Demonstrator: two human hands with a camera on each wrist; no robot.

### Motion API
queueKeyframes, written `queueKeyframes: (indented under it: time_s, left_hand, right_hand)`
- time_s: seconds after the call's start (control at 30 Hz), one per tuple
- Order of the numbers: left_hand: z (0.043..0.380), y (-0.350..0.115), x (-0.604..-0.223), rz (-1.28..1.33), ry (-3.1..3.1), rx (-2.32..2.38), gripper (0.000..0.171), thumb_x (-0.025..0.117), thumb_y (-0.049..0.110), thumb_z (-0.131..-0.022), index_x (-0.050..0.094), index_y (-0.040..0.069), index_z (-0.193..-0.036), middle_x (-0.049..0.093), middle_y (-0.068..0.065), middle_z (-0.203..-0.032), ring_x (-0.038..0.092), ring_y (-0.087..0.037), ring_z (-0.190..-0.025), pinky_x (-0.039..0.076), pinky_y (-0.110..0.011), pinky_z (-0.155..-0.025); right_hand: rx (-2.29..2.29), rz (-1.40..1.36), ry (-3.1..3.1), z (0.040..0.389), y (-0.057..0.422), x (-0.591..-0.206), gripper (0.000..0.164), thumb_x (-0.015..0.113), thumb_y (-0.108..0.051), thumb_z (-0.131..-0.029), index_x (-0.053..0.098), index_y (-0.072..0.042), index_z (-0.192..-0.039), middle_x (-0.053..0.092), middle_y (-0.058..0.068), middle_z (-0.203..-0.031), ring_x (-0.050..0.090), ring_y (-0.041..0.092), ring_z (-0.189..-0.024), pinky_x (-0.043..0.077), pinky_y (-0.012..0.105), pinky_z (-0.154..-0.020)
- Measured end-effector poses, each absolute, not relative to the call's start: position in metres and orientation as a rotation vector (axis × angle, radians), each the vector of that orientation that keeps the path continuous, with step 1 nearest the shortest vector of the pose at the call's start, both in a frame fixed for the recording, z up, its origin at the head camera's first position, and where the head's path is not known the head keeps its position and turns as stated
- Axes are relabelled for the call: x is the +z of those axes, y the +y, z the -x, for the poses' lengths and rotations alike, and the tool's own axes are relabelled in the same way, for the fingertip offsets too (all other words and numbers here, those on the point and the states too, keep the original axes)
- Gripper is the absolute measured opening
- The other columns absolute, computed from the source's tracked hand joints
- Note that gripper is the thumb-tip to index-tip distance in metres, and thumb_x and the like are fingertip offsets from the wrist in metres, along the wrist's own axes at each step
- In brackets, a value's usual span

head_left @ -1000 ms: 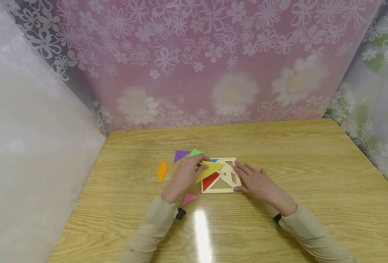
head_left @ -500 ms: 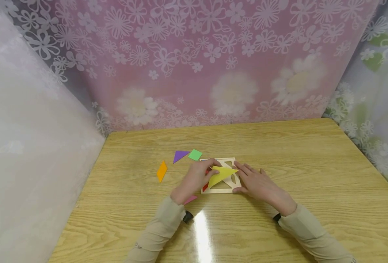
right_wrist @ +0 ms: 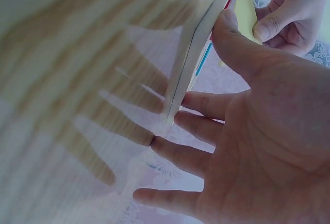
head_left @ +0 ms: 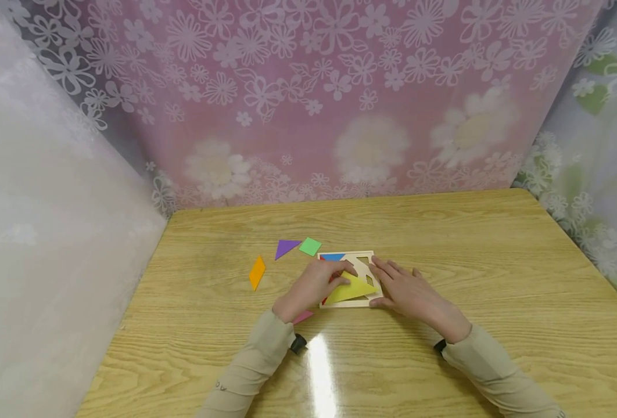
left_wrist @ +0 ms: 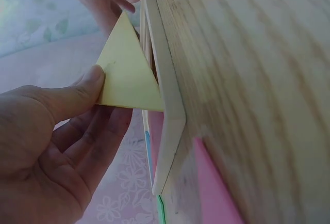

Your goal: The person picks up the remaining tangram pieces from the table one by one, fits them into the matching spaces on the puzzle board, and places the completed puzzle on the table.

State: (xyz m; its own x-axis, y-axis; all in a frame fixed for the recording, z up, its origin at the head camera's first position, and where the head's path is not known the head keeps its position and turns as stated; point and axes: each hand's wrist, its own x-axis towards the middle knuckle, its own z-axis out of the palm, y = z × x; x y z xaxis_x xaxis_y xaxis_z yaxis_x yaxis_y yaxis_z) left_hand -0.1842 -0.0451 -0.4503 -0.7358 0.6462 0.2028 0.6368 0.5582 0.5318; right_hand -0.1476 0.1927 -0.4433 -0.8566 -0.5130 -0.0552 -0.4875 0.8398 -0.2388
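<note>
My left hand (head_left: pixel 316 281) pinches a yellow triangle tangram piece (head_left: pixel 354 288) between thumb and fingers, over the wooden puzzle tray (head_left: pixel 340 305). In the left wrist view the yellow triangle (left_wrist: pixel 128 74) is tilted, one corner right at the tray's rim (left_wrist: pixel 172 100). A blue piece (head_left: pixel 332 256) lies in the tray's upper left; a red piece (left_wrist: pixel 156 136) beside it is mostly covered. Empty cut-outs show on the tray's right side. My right hand (head_left: pixel 410 293) lies along the tray's right edge, fingers straight, thumb (right_wrist: pixel 227 25) touching the near corner.
Left of the tray on the wood-grain table (head_left: pixel 193 348) lie an orange parallelogram (head_left: pixel 257 273), a purple triangle (head_left: pixel 287 248) and a green square (head_left: pixel 310 246). A pink triangle (head_left: pixel 303 317) lies near the left wrist, partly hidden. Flowered cloth (head_left: pixel 287 116) hangs behind the table.
My left hand has carried the yellow triangle rightward, then slightly down over the tray's lower part, turning it a little. The green square came into full view. The right hand has stayed in place.
</note>
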Motion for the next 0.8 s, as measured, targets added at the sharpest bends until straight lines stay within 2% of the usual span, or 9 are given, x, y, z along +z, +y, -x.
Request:
queueKeyframes:
  time_s: [0.07,0.17,0.27,0.37,0.6,0.8]
  left_hand:
    - [0.1839,-0.0447,-0.4498,-1.116,2.74,0.917,0.02,0.069,0.017,-0.097,0.074,0.013,-0.116,0.074,0.002,-0.1,0.044,-0.002,-0.062,0.043,-0.016,-0.064]
    - [0.1833,-0.0435,-0.4491,-1.109,2.728,0.885,0.02,0.068,0.017,-0.098,0.075,0.014,-0.116,0.074,0.0,-0.11,0.049,-0.003,-0.066,0.045,-0.016,-0.068]
    - [0.1827,-0.0417,-0.4488,-1.141,2.725,0.852,0.021,0.068,0.016,-0.098,0.075,0.013,-0.117,0.073,-0.002,-0.115,0.06,-0.007,-0.079,0.048,-0.017,-0.075]
    - [0.1818,-0.0397,-0.4498,-1.164,2.75,0.798,0.021,0.068,0.017,-0.097,0.076,0.012,-0.117,0.07,-0.003,-0.113,0.064,-0.012,-0.089,0.05,-0.018,-0.078]
    - [0.1813,-0.0359,-0.4533,-1.072,2.821,0.754,0.027,0.074,0.021,-0.093,0.072,0.011,-0.117,0.069,0.0,-0.106,0.059,-0.012,-0.083,0.048,-0.021,-0.075]
    - [0.1797,-0.0365,-0.4568,-1.026,2.826,0.759,0.027,0.077,0.024,-0.091,0.074,0.011,-0.114,0.068,-0.001,-0.108,0.057,-0.01,-0.087,0.048,-0.021,-0.078]
  right_hand:
    - [-0.331,0.791,2.904,0.1476,0.1929,-0.4434,0.076,0.067,-0.043,-0.095,0.041,0.0,-0.153,0.036,0.018,-0.16,0.042,0.047,-0.139,0.035,0.079,-0.097]
    - [-0.328,0.793,2.911,0.1478,0.193,-0.4439,0.076,0.068,-0.043,-0.095,0.042,0.0,-0.152,0.037,0.018,-0.16,0.043,0.046,-0.138,0.036,0.079,-0.096]
    - [-0.315,0.798,2.915,0.1481,0.1932,-0.4447,0.076,0.068,-0.044,-0.095,0.042,0.0,-0.152,0.037,0.018,-0.16,0.044,0.046,-0.138,0.037,0.078,-0.096]
    - [-0.305,0.804,2.915,0.1484,0.1934,-0.4456,0.077,0.067,-0.044,-0.095,0.042,0.0,-0.152,0.037,0.018,-0.16,0.044,0.047,-0.138,0.037,0.078,-0.096]
    - [-0.31,0.811,2.914,0.1481,0.1937,-0.4456,0.077,0.067,-0.044,-0.095,0.041,0.0,-0.153,0.037,0.018,-0.16,0.044,0.047,-0.137,0.037,0.078,-0.096]
    - [-0.321,0.803,2.909,0.1483,0.194,-0.4453,0.077,0.067,-0.043,-0.095,0.041,0.0,-0.153,0.036,0.019,-0.16,0.042,0.048,-0.138,0.037,0.078,-0.097]
